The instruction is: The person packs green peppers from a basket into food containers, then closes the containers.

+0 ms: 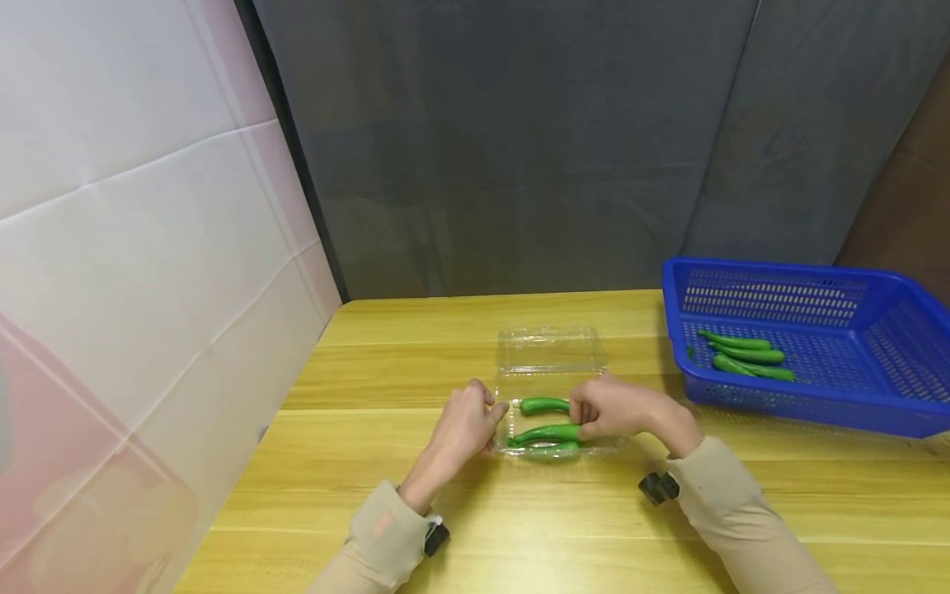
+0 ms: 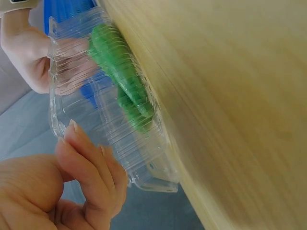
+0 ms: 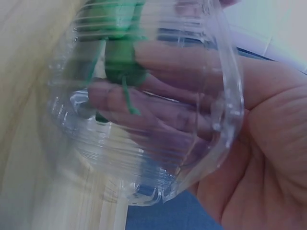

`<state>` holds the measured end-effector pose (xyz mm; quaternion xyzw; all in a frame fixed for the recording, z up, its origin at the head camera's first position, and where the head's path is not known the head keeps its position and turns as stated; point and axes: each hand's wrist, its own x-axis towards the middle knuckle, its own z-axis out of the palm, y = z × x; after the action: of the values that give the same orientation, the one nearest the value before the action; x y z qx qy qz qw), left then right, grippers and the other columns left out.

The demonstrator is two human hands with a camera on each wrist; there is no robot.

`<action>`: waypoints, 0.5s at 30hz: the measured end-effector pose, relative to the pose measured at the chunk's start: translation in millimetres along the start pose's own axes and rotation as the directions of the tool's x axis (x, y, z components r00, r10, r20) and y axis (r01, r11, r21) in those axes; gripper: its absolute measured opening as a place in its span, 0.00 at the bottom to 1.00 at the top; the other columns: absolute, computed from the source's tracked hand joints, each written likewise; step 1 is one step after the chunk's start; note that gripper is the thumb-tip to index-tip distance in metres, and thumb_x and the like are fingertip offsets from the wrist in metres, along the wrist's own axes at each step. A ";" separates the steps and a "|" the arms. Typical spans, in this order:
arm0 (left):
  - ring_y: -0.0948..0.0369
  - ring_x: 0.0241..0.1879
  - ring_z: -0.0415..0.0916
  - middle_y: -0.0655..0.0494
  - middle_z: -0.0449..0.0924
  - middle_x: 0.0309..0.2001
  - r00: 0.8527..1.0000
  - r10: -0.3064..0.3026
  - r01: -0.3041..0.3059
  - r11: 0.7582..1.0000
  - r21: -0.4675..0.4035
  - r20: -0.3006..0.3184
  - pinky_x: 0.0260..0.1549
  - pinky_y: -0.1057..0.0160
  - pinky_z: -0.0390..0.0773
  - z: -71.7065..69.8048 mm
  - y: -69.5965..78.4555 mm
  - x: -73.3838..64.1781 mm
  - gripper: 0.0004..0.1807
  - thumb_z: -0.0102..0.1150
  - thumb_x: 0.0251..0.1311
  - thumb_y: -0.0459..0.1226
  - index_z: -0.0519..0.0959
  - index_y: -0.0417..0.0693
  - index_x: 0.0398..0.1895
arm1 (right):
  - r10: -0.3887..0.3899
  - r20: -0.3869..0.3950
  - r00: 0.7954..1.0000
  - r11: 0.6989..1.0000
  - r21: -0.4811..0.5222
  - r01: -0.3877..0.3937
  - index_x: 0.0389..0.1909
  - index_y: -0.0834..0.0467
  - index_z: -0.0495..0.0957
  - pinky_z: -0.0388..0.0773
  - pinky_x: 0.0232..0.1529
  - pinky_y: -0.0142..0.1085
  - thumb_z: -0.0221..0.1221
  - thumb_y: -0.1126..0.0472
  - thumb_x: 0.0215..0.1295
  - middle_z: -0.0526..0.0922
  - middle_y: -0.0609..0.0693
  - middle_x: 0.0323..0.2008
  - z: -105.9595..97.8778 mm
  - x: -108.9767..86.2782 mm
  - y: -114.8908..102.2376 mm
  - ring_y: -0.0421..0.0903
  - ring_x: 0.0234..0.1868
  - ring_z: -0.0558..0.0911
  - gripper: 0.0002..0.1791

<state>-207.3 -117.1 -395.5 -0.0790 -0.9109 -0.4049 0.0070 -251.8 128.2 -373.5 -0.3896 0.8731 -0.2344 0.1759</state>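
Note:
An open clear plastic clamshell box (image 1: 512, 388) lies on the table, its lid (image 1: 551, 351) folded back away from me. Several long green chili peppers are in its base, one at the far side (image 1: 543, 405) and one nearer the middle (image 1: 547, 434). My left hand (image 1: 462, 422) pinches the box's left rim with its fingertips. Reaching into the box from the right, my right hand (image 1: 619, 408) holds the stem end of a green pepper (image 3: 123, 62), seen through the ribbed wall. The hand covers the right ends of the peppers in the head view.
A blue perforated plastic basket (image 1: 787, 400) stands at the table's right, with several more green peppers (image 1: 750, 355) at its left end. Behind the wooden table (image 1: 416, 346) hangs a dark grey curtain (image 1: 505, 148). A white panel (image 1: 163, 190) borders the left side.

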 end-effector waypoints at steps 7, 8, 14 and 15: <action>0.66 0.08 0.73 0.51 0.75 0.18 1.000 -0.005 0.005 1.000 0.007 -0.005 0.07 0.67 0.78 0.5 -0.2 -0.2 0.12 0.59 0.70 0.30 0.73 0.25 0.43 | -0.007 0.009 1.000 1.000 -0.006 0.007 0.34 0.58 0.80 0.84 0.40 0.31 0.67 0.68 0.64 0.83 0.43 0.32 3.1 1.8 -0.5 0.38 0.36 0.82 0.05; 0.66 0.08 0.73 0.52 0.75 0.18 1.000 -0.007 0.007 1.000 0.008 -0.006 0.07 0.67 0.78 0.5 0.0 -0.3 0.12 0.59 0.70 0.30 0.73 0.25 0.43 | -0.015 0.008 1.000 1.000 -0.011 0.015 0.34 0.59 0.80 0.84 0.40 0.31 0.67 0.68 0.64 0.83 0.43 0.32 3.3 2.0 -0.6 0.38 0.36 0.82 0.04; 0.66 0.08 0.73 0.51 0.75 0.18 1.000 -0.009 0.009 1.000 0.001 -0.005 0.07 0.67 0.79 0.1 1.3 -0.5 0.12 0.59 0.70 0.30 0.73 0.25 0.43 | -0.043 -0.003 0.999 0.999 -0.021 0.043 0.33 0.59 0.80 0.84 0.39 0.30 0.66 0.69 0.63 0.83 0.43 0.31 4.6 3.5 -1.3 0.37 0.35 0.81 0.04; 0.66 0.08 0.73 0.52 0.75 0.17 1.000 -0.008 0.008 1.000 0.001 -0.005 0.07 0.67 0.79 0.2 1.2 -0.5 0.12 0.59 0.70 0.30 0.73 0.25 0.43 | -0.047 -0.005 0.999 0.999 -0.024 0.047 0.33 0.59 0.80 0.84 0.39 0.29 0.66 0.69 0.63 0.83 0.43 0.31 4.8 3.7 -1.3 0.37 0.34 0.81 0.04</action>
<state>-206.6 -116.2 -394.7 -0.0744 -0.9114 -0.4047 0.0079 -251.0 123.2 -377.2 -0.4115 0.8668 -0.2293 0.1632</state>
